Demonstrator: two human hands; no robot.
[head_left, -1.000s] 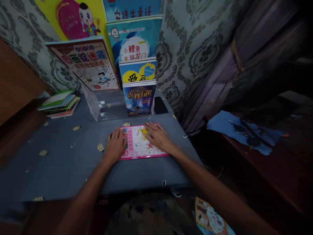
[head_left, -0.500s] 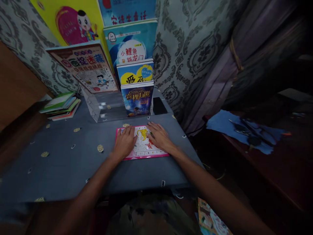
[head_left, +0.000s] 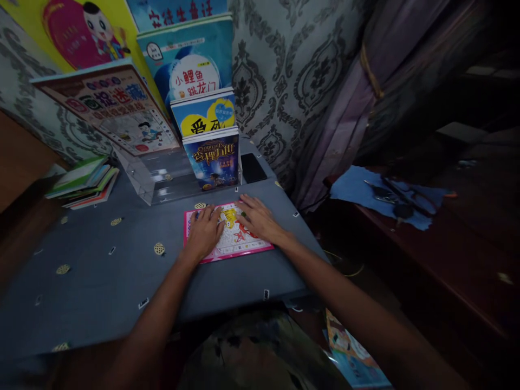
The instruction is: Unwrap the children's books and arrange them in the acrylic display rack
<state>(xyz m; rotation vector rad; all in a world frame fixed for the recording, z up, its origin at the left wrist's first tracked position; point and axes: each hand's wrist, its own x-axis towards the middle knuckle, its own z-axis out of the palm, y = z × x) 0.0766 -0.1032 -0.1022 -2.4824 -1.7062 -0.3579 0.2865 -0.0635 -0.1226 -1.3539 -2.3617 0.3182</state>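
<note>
A thin pink-bordered children's book (head_left: pixel 238 244) lies flat on the grey table (head_left: pixel 101 271), near its right front part. My left hand (head_left: pixel 204 233) rests palm down on the book's left half, fingers stretched out. My right hand (head_left: pixel 257 218) lies flat on its upper right part, fingers spread. Neither hand grips anything. Just behind the book stands a dark blue book (head_left: pixel 214 160) at the front of a clear tiered display stand (head_left: pixel 158 176).
More upright books fill the stand: a yellow-blue one (head_left: pixel 203 112), a teal one (head_left: pixel 187 59), a maze book (head_left: pixel 109 111). A book stack (head_left: pixel 83 181) lies at the left, a black phone (head_left: pixel 252 168) by the stand. Patterned curtain behind; blue cloth (head_left: pixel 365 195) on the right bench.
My left hand slid right, from the book's left edge onto its cover, closer to my right hand. The camera turned right, so everything sits further left in view.
</note>
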